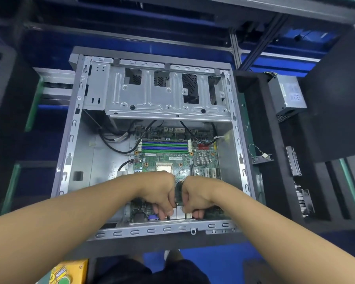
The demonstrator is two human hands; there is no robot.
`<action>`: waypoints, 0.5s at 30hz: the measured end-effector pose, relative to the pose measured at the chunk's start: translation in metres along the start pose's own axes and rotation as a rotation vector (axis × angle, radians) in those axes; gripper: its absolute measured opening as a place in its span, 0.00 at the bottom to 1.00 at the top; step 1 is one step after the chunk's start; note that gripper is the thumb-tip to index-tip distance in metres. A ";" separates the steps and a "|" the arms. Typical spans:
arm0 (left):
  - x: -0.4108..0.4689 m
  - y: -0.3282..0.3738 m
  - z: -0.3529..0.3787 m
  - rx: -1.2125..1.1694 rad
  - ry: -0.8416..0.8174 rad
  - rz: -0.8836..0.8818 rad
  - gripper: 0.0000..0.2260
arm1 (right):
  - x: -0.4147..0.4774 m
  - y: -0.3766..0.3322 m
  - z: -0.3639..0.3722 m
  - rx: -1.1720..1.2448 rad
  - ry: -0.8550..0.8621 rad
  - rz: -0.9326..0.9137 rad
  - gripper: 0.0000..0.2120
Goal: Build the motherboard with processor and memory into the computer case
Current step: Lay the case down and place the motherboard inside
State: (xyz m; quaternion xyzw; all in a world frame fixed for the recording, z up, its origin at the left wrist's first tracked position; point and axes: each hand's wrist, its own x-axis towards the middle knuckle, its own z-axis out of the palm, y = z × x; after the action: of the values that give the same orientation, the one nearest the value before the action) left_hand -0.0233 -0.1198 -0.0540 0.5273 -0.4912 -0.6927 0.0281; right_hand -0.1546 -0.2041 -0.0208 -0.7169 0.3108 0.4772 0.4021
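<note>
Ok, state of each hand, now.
Left hand: closed, gripping the motherboard at its near edge, by the blue VGA port.
Right hand: closed, gripping the same near edge.

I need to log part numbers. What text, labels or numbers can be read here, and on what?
No text reads clearly.
Green motherboard in the grey metal case: white stickers, print too small.
Grey power supply box at right: paper label blurred.
Yellow box at bottom left: print blurred.
</note>
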 end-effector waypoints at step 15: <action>-0.013 -0.010 -0.036 0.639 0.825 0.022 0.07 | -0.006 0.000 0.013 -0.346 0.099 -0.110 0.12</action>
State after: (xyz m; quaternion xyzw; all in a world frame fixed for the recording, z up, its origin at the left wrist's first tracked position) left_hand 0.0148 -0.1305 -0.0508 0.7336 -0.6315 -0.2428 0.0641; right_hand -0.1625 -0.1928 -0.0176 -0.8138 0.2038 0.4652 0.2824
